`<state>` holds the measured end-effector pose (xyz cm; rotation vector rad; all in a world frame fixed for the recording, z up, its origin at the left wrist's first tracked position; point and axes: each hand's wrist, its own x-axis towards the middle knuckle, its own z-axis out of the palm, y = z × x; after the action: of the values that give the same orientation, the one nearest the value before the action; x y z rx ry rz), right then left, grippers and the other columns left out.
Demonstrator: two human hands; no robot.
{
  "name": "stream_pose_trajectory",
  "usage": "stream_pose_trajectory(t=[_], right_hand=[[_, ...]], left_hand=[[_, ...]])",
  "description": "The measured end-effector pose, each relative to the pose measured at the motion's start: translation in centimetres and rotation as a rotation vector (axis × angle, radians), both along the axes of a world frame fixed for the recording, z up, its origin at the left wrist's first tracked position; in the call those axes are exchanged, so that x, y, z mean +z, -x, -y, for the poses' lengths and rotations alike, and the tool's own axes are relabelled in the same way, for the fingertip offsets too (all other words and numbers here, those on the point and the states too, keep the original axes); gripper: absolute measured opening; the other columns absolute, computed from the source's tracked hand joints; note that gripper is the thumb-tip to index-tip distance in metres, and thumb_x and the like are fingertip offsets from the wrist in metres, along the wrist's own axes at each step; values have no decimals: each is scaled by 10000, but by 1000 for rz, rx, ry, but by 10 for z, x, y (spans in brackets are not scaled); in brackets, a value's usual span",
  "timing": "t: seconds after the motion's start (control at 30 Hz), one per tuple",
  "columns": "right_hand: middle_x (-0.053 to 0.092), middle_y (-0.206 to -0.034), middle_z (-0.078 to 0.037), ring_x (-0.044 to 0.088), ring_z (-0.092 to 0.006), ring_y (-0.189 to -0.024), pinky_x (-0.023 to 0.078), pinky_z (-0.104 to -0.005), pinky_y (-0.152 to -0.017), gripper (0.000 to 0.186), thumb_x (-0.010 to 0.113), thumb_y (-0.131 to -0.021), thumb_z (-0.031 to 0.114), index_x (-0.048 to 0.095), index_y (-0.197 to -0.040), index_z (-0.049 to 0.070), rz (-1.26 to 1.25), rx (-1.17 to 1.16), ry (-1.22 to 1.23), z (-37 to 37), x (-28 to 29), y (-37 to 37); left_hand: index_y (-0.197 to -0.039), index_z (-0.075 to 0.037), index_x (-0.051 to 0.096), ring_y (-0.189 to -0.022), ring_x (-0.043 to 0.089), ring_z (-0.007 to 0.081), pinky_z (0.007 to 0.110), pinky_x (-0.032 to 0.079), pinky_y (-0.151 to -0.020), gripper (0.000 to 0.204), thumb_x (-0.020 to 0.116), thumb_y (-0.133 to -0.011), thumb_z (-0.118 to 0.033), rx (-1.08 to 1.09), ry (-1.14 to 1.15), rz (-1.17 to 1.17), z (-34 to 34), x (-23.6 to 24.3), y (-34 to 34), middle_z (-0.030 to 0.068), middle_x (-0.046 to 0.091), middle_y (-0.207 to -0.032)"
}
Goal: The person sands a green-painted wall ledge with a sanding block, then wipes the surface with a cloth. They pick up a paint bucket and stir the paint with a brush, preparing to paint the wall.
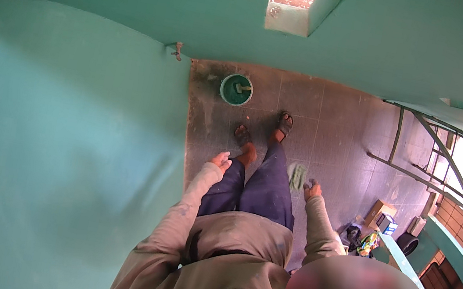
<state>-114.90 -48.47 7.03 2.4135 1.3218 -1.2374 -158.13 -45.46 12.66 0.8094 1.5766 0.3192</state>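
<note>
My left hand hangs beside my left thigh, fingers loosely apart, with nothing seen in it. On the other side, my right hand is held away from my right thigh. Its fingers look loosely apart and pale at the tips, with no held thing that I can make out. Near it a crumpled pale green cloth appears to lie on the floor. Ahead of my feet stands a round bucket with dark green liquid, and a brush-like tool with a light handle rests inside it.
A teal wall runs along my left, and a small tap juts from the corner. At right stand a metal frame, a cardboard box, bags and a teal low wall. A blurred oval covers the lower right.
</note>
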Motion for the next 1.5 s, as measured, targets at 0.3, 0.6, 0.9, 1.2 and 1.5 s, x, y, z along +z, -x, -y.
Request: stream_pose_trajectory(t=[0.3,0.6,0.9,1.2,1.5], right_hand=[[708,-945,-205,693,-288,-839,514,-401,-745,361,576,-913,254,646,-1053,-71,-188,84,-22,-127,-19,77],[631,-760,-51,576,-125,-627,467,-285,-585,337,490,-985,274,648,-1085,-6,-574,84,-97,-152,-63,147],[623,-788,-30,559,-99,-652,447,-251,-590,539,435,-1007,484,645,-1132,3,-674,14,-67,-150,-101,136],[637,-880,-95,593,-141,-740,469,-261,-643,784,390,-949,664,601,-1167,-59,-811,-153,120,-172,-99,139],[647,-908,-81,599,-155,-781,479,-276,-694,695,422,-968,605,606,-1174,-33,-839,-164,146,-174,-107,137]], left_hand=[[-1352,-97,533,-1092,617,219,326,470,-949,392,548,-960,-114,75,-77,49,-38,-91,-20,147,630,-1238],[-1256,-76,617,-1064,618,233,323,469,-938,299,533,-971,-112,300,-256,-36,-51,-268,-15,111,665,-1159],[-1476,-88,253,-1158,571,312,408,471,-927,607,557,-979,-260,746,255,186,-115,-365,2,148,550,-1324],[-1425,-72,224,-1321,378,322,467,350,-1081,565,505,-963,-235,1171,221,578,-142,-473,13,171,325,-1449],[-1243,28,345,-1096,595,354,442,559,-943,418,601,-940,-103,1290,-17,545,-135,-484,23,221,485,-1273]])
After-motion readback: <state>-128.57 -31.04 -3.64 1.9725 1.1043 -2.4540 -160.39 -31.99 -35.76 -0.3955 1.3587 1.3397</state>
